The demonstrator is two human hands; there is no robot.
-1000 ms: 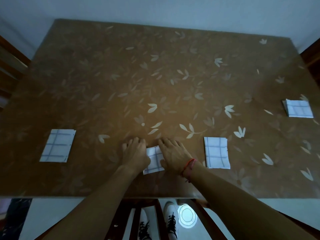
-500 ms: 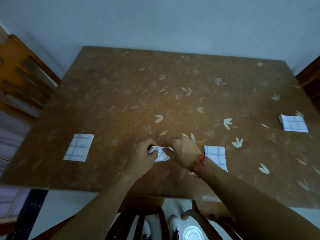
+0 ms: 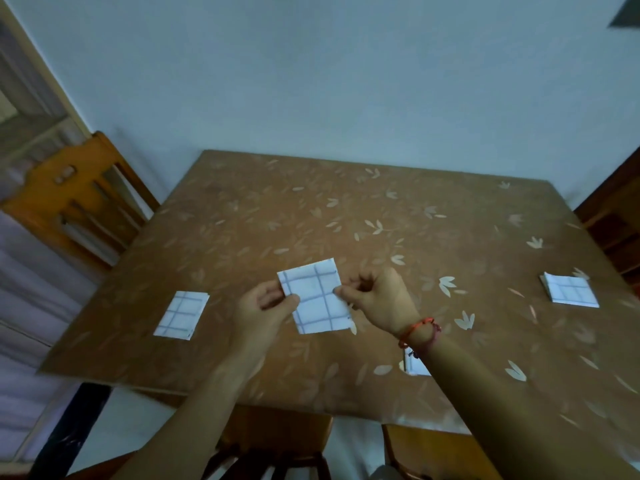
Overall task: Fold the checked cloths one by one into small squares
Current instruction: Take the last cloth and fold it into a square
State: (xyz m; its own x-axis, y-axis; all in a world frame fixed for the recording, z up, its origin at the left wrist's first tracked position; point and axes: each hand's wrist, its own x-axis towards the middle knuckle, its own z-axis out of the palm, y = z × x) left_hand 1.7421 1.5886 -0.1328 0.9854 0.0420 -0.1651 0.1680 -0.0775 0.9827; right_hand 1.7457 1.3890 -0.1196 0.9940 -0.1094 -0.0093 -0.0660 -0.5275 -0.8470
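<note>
From the head camera, the left hand (image 3: 265,308) and right hand (image 3: 377,297) each pinched a side edge of a checked cloth (image 3: 317,296), holding it spread above the brown leaf-patterned tabletop (image 3: 346,216). A folded cloth (image 3: 181,315) lay left of the held one, another (image 3: 569,289) far to its right, and a third (image 3: 415,367) showed partly under the right wrist.
</note>
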